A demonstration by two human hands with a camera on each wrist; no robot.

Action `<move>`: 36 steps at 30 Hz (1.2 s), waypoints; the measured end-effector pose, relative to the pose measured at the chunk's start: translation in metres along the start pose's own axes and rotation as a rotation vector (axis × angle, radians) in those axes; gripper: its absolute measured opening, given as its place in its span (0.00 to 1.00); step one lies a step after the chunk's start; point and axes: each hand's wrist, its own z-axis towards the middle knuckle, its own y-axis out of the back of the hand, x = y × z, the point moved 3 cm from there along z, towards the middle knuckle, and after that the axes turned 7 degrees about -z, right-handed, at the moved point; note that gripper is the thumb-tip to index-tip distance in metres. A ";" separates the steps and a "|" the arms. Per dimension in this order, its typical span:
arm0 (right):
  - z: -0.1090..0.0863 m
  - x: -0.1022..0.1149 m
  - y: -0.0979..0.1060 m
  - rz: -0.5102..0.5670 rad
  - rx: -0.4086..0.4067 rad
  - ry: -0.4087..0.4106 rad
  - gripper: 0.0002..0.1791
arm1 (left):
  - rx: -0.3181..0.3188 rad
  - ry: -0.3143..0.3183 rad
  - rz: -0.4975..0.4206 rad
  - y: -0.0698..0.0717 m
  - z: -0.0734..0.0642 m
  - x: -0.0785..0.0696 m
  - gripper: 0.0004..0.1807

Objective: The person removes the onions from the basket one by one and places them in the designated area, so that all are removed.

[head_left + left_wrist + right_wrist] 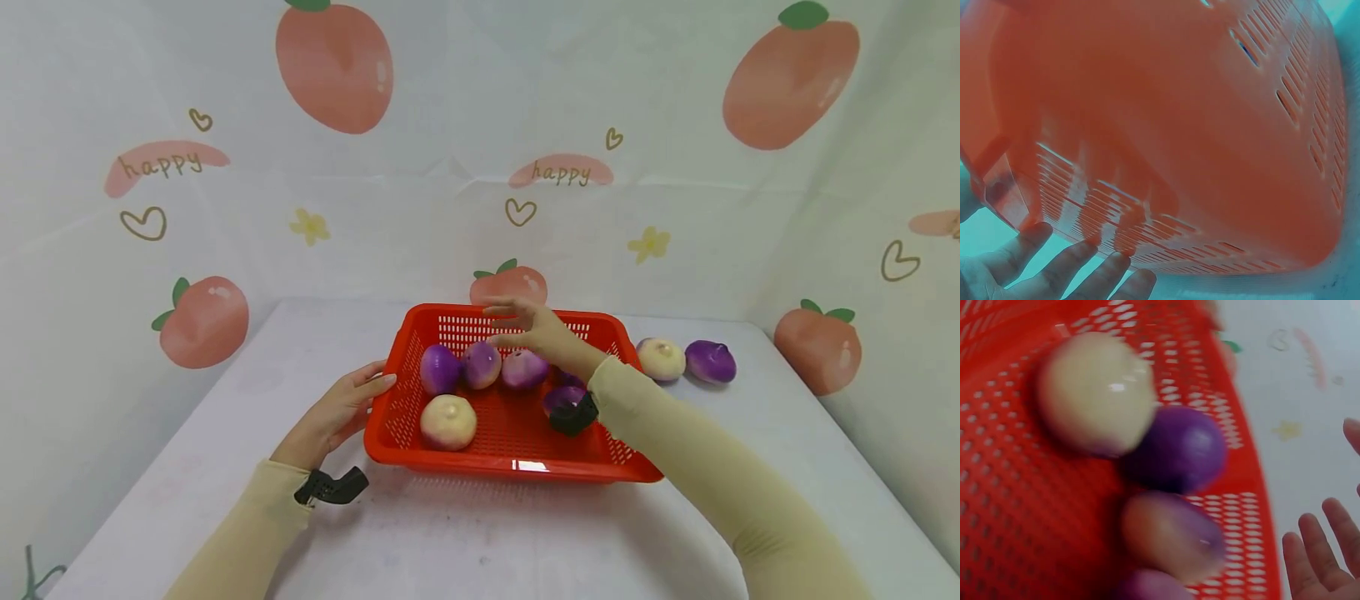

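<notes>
A red plastic basket (517,464) with slotted walls sits on the table, holding several purple-and-white turnips. Along its back wall lie a purple turnip (439,370) and others; a pale turnip (448,422) lies at the front left. My left hand (337,412) holds the basket's left rim, thumb on top, fingers (1063,265) against the outer wall. Above the back of the basket, my right hand (536,333) hovers with spread fingers and nothing in them. The right wrist and its black camera partly hide turnips at the basket's right side.
Outside the basket at the back right, a pale turnip (661,360) and a purple turnip (711,362) lie side by side on the white table (450,542). A printed cloth (442,108) hangs behind and along both sides.
</notes>
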 end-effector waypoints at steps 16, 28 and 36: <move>0.003 -0.030 -0.060 -0.125 0.353 -0.041 0.31 | -0.011 0.014 0.014 0.000 0.003 0.003 0.34; -0.004 -0.040 -0.071 -0.130 0.514 -0.182 0.34 | 0.010 0.005 0.014 0.001 0.002 0.002 0.34; -0.002 -0.042 -0.075 -0.207 0.572 -0.140 0.38 | 0.011 0.006 0.026 0.000 0.001 -0.001 0.35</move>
